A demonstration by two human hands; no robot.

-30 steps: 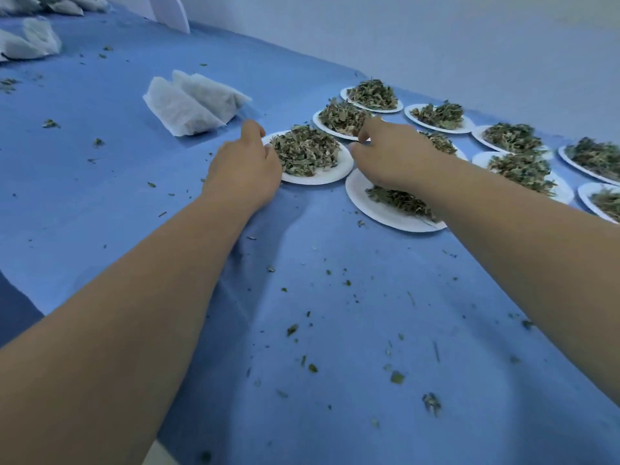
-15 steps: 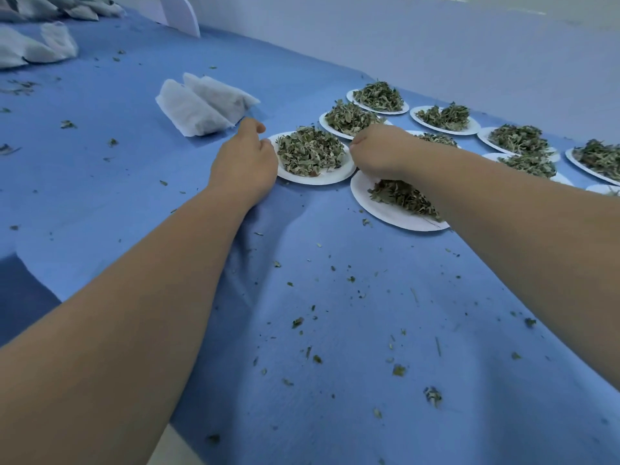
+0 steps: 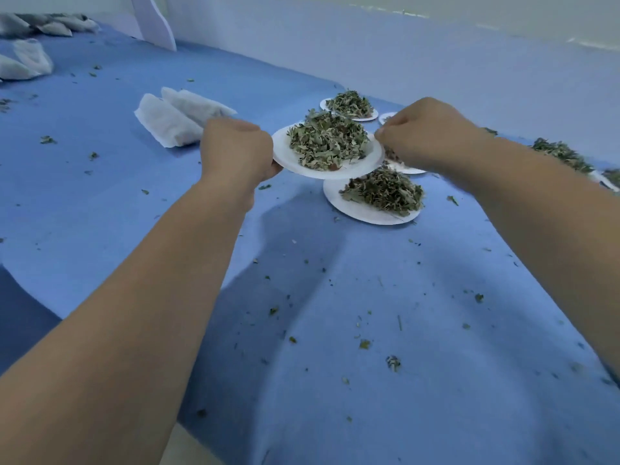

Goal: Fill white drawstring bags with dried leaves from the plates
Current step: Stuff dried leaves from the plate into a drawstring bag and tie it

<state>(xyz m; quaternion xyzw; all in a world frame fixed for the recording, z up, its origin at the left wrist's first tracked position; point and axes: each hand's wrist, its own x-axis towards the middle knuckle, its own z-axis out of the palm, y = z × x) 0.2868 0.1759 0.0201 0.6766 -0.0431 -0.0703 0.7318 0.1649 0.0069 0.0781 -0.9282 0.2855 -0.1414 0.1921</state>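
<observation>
Left hand: the left hand [image 3: 235, 152] grips the left rim of the lifted plate [image 3: 292, 162], with the thumb on top and the fingers curled under the edge.
Right hand: the right hand [image 3: 426, 132] pinches the opposite rim with curled fingers; the fingertips themselves are mostly hidden.
Plate: it hangs in the air between the two hands, nearly level, and its near edge overlaps the second plate [image 3: 349, 206] in this view.
Load: a full heap of dried leaves [image 3: 328, 139] sits in the middle of it, and none seems to be sliding off.
What has changed: half a second ago this plate lay flat on the blue cloth [image 3: 302, 330] with both hands at its rim; now it is off the cloth.
Meaning for the task: the pick-up seems to be done, so I judge the next step is to bring the leaves to a bag.
Bags: the white drawstring bags [image 3: 174, 120] lie on the cloth just beyond the left hand, flat and not held by anyone.
Difficulty: both hands are busy with the plate, so probably one of them must let go before a bag can be opened.
Risk: the heap is tall and loose, so a tilt may spill it; many crumbs [image 3: 392, 362] already lie on the cloth.
Other plates: a far plate [image 3: 370, 117] also carries leaves, and more leaves [image 3: 560, 154] show behind the right arm.
Far left: some fuller bags [image 3: 27, 62] lie at the edge of the view.
</observation>
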